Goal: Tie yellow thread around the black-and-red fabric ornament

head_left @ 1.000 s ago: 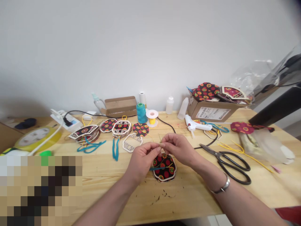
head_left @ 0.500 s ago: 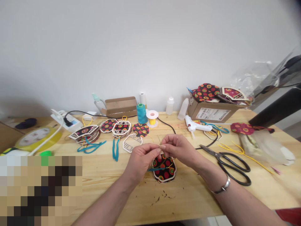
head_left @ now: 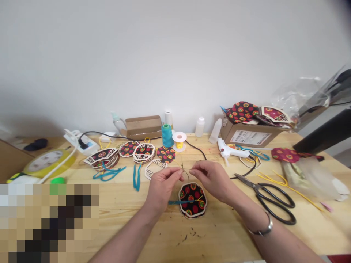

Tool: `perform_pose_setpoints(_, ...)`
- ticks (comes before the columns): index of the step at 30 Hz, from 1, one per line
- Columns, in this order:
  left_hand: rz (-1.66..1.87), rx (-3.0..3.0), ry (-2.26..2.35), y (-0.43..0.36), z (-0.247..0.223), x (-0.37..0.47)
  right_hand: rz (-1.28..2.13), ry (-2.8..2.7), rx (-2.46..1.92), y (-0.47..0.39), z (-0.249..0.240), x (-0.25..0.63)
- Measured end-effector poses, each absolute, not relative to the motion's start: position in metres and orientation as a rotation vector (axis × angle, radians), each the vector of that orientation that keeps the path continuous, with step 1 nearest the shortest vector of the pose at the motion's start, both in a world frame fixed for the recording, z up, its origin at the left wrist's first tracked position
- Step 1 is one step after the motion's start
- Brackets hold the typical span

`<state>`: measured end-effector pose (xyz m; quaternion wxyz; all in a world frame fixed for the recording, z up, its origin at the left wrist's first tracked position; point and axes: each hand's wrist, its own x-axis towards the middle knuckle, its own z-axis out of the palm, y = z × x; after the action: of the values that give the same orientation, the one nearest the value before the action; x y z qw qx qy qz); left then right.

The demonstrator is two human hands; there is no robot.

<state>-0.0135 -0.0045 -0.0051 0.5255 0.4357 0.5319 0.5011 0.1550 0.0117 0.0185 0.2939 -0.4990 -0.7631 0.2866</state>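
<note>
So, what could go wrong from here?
The thin cord seems pinched only by fingertips of the left hand and right hand, so it might slip or tangle.

The scissors lie with their tips pointing toward the right wrist, so a careless move could brush them.

The glue gun lies just beyond the right hand; I can't tell if it's hot, but reaching that way might risk a burn.
</note>
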Motion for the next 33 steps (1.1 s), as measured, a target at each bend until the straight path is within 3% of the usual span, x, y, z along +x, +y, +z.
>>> perform_pose_setpoints(5,1.195,0.984,1.310,-0.004,-0.008,-0.011,0.718,-2.080,-1.280,-0.003,0.019,0.147)
perform_pose_setpoints(14,1.108,0.697,1.140,-0.005,-0.004,-0.009,-0.043,-2.643,-0.855,-0.018,0.001,0.133)
perform_pose_setpoints(17,1.101,0.615,1.130,-0.005,-0.004,-0.010,-0.133,-2.731,-0.745,-0.018,0.001,0.132)
perform_pose_setpoints(21,1.133,0.552,1.096,-0.005,-0.004,-0.008,0.197,-2.595,-0.656,-0.014,0.011,0.137)
perform_pose_setpoints(26,1.156,0.535,1.094,-0.004,-0.002,-0.004,0.704,-1.848,-1.047,0.005,0.012,0.146)
perform_pose_setpoints(30,1.131,0.646,1.111,-0.006,-0.002,-0.003,1.312,-1.515,-1.112,0.016,-0.001,0.145)
perform_pose_setpoints(33,1.097,0.734,1.104,-0.009,-0.002,-0.002,1.520,-1.442,-1.138,0.016,-0.004,0.141)
